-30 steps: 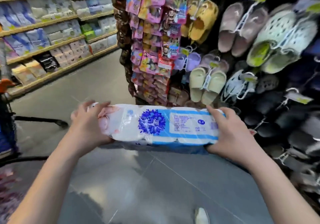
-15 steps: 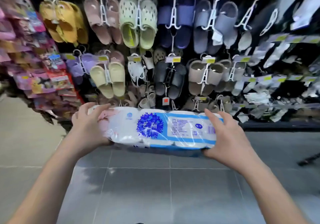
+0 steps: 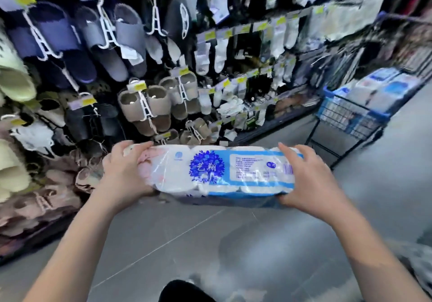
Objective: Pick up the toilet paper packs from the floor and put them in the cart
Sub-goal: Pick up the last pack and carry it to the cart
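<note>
The toilet paper pack is held level above the floor, the left hand gripping its left end and the right hand gripping its right end, so this looks like the carrying step. Just beyond the pack hangs the slipper rack, and farther off past the pack's right end stands the blue cart, well apart from it and loaded with other packs. Next, I judge, the pack must be carried rightward, raised over the cart's rim and laid on that load.

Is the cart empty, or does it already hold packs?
Loaded: the cart holds several blue-and-white packs, piled above its rim.
</note>
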The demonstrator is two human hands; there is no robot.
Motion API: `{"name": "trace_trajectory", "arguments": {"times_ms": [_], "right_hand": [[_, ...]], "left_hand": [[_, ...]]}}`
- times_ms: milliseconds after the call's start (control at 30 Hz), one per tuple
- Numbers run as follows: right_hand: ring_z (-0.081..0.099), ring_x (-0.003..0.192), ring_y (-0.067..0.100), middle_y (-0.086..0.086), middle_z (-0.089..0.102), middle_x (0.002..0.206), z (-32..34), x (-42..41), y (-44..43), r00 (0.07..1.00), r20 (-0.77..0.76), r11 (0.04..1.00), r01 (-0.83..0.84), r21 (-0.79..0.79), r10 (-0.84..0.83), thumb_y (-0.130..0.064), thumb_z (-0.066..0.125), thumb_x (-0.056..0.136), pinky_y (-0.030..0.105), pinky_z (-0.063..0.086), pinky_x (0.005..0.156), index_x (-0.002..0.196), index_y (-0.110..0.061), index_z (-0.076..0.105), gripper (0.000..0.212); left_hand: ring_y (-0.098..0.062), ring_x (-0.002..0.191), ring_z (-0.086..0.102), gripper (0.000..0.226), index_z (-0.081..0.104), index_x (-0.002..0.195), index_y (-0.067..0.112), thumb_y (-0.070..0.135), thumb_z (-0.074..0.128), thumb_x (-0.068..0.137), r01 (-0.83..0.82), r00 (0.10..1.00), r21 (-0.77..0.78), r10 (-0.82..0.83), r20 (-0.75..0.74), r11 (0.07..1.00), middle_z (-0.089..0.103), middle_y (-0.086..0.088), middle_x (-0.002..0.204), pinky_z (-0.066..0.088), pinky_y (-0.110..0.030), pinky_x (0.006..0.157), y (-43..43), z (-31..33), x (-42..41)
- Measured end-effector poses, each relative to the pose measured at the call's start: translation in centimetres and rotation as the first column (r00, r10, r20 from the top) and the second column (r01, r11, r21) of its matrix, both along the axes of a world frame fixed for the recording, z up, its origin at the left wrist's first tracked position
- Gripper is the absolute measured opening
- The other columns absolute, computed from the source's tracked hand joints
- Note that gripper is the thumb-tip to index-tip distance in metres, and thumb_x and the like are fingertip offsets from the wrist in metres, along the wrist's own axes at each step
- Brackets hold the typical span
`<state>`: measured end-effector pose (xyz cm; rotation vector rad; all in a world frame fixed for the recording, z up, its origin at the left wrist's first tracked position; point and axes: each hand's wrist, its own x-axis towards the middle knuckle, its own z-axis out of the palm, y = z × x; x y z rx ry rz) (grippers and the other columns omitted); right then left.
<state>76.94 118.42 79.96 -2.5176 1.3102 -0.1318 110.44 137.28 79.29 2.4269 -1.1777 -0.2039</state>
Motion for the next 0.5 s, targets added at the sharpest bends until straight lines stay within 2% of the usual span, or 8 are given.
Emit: {"name": "trace_trajectory", "arguments": {"times_ms": [100, 167, 233, 400, 500], "right_hand": [[0.044, 0.134, 0.030, 0.005, 0.029, 0.151, 0.0, -4.0, -2.1, 0.991, 0.000, 0.991, 0.131, 0.039, -0.131, -0.043, 0.081, 0.048, 0.038, 0.041, 0.111, 0.159, -0.037, 0.022, 0.126], [0.043, 0.136, 0.029, 0.004, 0.029, 0.152, 0.0, -6.2, -3.3, 0.979, 0.011, 0.978, 0.204, 0.049, -0.204, -0.045, 0.080, 0.046, 0.037, 0.039, 0.111, 0.158, -0.038, 0.022, 0.126], [0.043, 0.135, 0.028, 0.004, 0.031, 0.150, -0.1, -8.1, -4.7, 0.960, -0.010, 0.958, 0.281, 0.056, -0.280, -0.046, 0.080, 0.046, 0.038, 0.038, 0.111, 0.158, -0.038, 0.021, 0.127], [0.048, 0.130, 0.030, 0.006, 0.038, 0.145, -0.5, -11.2, -9.2, 0.912, -0.019, 0.912, 0.411, 0.016, -0.410, -0.049, 0.075, 0.044, 0.036, 0.039, 0.108, 0.158, -0.033, 0.026, 0.126], [0.048, 0.129, 0.029, 0.004, 0.037, 0.146, -0.2, -12.1, -13.0, 0.877, 0.008, 0.877, 0.481, 0.016, -0.481, -0.052, 0.071, 0.045, 0.038, 0.041, 0.110, 0.158, -0.033, 0.027, 0.123]], "left_hand": [[-0.031, 0.136, 0.036, 0.108, 0.052, 0.138, 0.036, 0.067, 0.071, 0.036, 0.127, 0.991, 0.005, -0.127, 0.051, 0.992, 0.046, -0.010, 0.140, 0.026, -0.043, 0.112, -6.3, -0.8, -1.7], [-0.030, 0.136, 0.036, 0.111, 0.053, 0.137, 0.035, 0.070, 0.064, 0.033, 0.187, 0.981, -0.011, -0.187, 0.044, 0.982, 0.048, -0.009, 0.138, 0.027, -0.043, 0.111, -10.5, -1.3, -2.9], [-0.033, 0.137, 0.034, 0.110, 0.052, 0.138, 0.036, 0.066, 0.064, 0.033, 0.252, 0.968, -0.020, -0.252, 0.005, 0.967, 0.043, -0.009, 0.139, 0.027, -0.040, 0.109, -14.6, -1.4, -4.5], [-0.037, 0.136, 0.029, 0.106, 0.047, 0.143, 0.038, 0.042, 0.087, 0.045, 0.397, 0.917, -0.005, -0.397, -0.050, 0.918, 0.030, -0.007, 0.146, 0.027, -0.043, 0.114, -25.6, -0.8, -7.2], [-0.033, 0.138, 0.023, 0.103, 0.043, 0.143, 0.041, 0.027, 0.089, 0.051, 0.472, 0.878, -0.022, -0.472, -0.082, 0.881, 0.025, -0.003, 0.149, 0.029, -0.043, 0.113, -32.3, -0.7, -8.2]]}}
